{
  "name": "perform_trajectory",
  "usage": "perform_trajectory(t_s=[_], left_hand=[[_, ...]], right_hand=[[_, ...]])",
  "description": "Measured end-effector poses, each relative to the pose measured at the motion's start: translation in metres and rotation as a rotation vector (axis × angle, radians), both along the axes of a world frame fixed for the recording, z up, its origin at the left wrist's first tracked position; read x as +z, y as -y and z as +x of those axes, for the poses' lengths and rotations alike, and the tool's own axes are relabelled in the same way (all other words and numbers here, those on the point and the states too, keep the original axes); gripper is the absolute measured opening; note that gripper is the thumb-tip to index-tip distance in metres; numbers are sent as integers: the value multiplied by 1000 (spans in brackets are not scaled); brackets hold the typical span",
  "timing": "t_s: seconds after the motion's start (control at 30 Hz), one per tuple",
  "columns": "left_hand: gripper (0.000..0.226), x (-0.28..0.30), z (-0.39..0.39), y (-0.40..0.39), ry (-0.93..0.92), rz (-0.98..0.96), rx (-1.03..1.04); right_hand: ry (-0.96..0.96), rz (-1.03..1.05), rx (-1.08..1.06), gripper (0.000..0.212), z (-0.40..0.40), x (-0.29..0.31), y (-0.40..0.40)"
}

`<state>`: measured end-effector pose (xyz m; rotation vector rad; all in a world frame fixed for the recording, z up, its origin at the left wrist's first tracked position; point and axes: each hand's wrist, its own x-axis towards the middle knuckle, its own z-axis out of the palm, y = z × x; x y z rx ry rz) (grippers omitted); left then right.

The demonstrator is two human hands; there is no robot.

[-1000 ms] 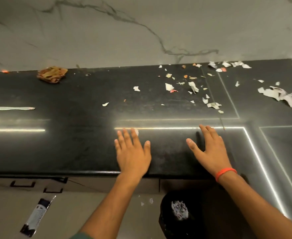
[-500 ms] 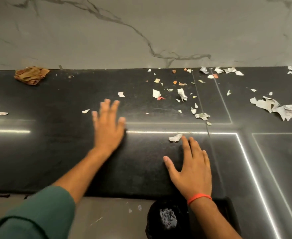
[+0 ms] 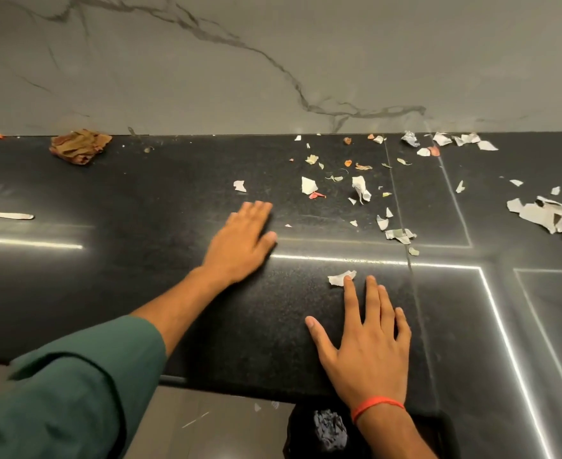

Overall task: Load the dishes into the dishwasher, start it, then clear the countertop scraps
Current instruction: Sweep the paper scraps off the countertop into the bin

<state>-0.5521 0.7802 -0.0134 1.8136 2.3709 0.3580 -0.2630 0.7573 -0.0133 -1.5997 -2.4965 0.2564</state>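
Note:
Torn white paper and small orange and green scraps point(image 3: 361, 188) lie scattered over the black countertop point(image 3: 124, 279), mostly at the back right. My left hand point(image 3: 240, 240) lies flat on the counter, fingers straight, just short of a white scrap point(image 3: 240, 186). My right hand point(image 3: 367, 346) also lies flat near the front edge, its index fingertip touching one white paper piece point(image 3: 339, 278). Neither hand holds anything.
A crumpled brown wrapper point(image 3: 79, 145) sits at the back left by the marble wall. A pale strip point(image 3: 4, 215) lies at the left edge. Bigger torn paper pieces point(image 3: 551, 217) are at the far right. Below the counter edge stands a black bin point(image 3: 319, 432) holding crumpled paper.
My left hand slid from the front edge further back across the counter toward the scraps. My right hand has stayed near the front, with a white paper piece now at its fingertips.

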Motion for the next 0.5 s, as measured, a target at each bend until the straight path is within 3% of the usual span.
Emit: perform_trajectory(t_s=[0.13, 0.2, 0.37, 0.5], left_hand=[[58, 0, 67, -22, 102, 77, -351], [54, -1, 73, -27, 93, 155, -381], [54, 2, 46, -42, 273, 348, 171], [53, 1, -16, -64, 121, 379, 354]], right_hand=[[-4, -9, -13, 90, -1, 4, 1], [0, -15, -19, 92, -2, 4, 0], [-2, -29, -29, 105, -7, 6, -14], [-18, -41, -35, 110, -11, 5, -25]])
